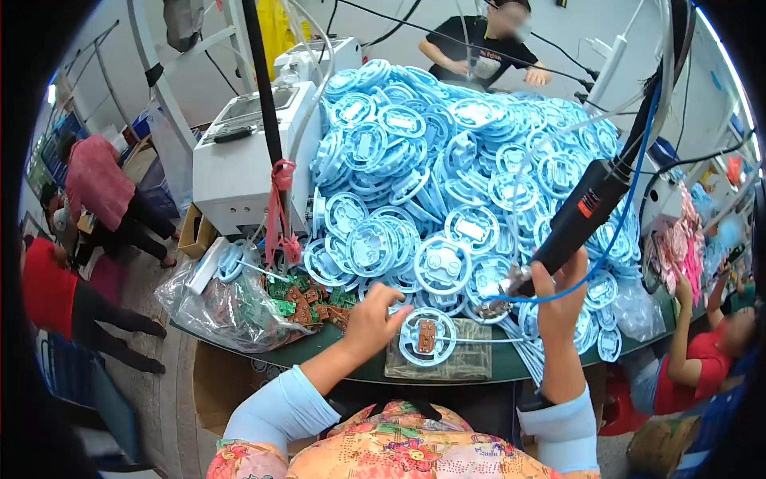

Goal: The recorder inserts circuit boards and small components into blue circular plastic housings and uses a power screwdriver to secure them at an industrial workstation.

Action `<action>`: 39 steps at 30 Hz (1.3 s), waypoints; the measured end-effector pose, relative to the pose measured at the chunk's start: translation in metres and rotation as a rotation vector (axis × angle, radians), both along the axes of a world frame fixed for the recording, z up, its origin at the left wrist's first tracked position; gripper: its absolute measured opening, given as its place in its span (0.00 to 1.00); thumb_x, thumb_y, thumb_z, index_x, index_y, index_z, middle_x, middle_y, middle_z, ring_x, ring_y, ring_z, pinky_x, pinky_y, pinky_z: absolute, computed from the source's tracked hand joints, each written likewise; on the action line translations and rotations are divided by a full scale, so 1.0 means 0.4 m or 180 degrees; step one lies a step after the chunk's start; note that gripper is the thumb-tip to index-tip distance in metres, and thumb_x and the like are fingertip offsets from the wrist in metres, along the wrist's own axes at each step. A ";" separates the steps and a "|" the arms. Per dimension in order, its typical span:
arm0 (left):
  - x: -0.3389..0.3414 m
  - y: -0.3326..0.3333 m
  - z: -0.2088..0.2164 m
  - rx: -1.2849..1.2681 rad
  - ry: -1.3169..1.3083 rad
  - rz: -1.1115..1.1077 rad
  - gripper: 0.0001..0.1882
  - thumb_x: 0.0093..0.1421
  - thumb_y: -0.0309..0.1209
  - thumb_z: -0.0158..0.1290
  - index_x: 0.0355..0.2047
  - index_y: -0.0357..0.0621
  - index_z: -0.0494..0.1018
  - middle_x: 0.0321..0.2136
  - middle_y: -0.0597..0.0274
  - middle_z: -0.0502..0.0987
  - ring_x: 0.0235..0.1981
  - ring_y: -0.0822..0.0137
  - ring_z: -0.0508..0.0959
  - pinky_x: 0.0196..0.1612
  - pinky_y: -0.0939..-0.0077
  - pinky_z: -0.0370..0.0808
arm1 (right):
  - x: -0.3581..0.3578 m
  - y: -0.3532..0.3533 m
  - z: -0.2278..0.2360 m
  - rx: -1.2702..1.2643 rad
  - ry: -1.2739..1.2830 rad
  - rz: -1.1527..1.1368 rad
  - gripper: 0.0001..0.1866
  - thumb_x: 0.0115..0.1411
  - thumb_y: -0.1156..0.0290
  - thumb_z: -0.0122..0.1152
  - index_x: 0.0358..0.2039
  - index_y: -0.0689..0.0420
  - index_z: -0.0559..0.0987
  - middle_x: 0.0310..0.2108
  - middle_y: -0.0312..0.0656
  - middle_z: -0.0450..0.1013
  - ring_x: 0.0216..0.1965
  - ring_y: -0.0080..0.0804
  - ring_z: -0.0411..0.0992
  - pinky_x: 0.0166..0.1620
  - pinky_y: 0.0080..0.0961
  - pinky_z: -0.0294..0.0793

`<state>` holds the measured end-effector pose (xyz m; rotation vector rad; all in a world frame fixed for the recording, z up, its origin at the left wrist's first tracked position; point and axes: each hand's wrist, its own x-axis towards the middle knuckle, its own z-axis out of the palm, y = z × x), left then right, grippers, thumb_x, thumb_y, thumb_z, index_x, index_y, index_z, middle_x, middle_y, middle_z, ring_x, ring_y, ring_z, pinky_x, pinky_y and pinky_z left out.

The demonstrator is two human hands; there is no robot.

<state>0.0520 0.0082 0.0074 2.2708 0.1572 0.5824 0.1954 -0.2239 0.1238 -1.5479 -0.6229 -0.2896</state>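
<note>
My right hand (562, 299) is closed around the lower end of a black electric screwdriver (586, 209), its metal tip slanting down to the left. Close to the table's front edge lies a light blue plastic ring (452, 351) with a brown circuit board (427, 337) in its middle. It rests on a worn flat block (475, 372), and a thin pale stem runs from it to the right. My left hand (371, 321) hovers just left of that ring, thumb and forefinger apart, other fingers curled. Nothing shows between its fingers.
A tall heap of light blue rings (447, 152) covers most of the table. Green and brown circuit boards (299, 307) spill from a clear plastic bag (227, 315). A white machine (239, 172) stands at left. A blue cable (594, 271) loops near my right hand. Other people surround the table.
</note>
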 end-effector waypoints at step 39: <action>-0.134 -0.064 0.025 -0.3550 0.0696 -0.0461 0.06 0.58 0.18 0.51 0.37 0.36 0.71 0.33 0.55 0.80 0.33 0.67 0.81 0.37 0.73 0.81 | -0.234 0.057 -0.197 -0.2060 -0.0844 0.0568 0.63 0.42 0.61 0.78 0.68 0.67 0.44 0.65 0.64 0.48 0.63 0.60 0.57 0.62 0.44 0.61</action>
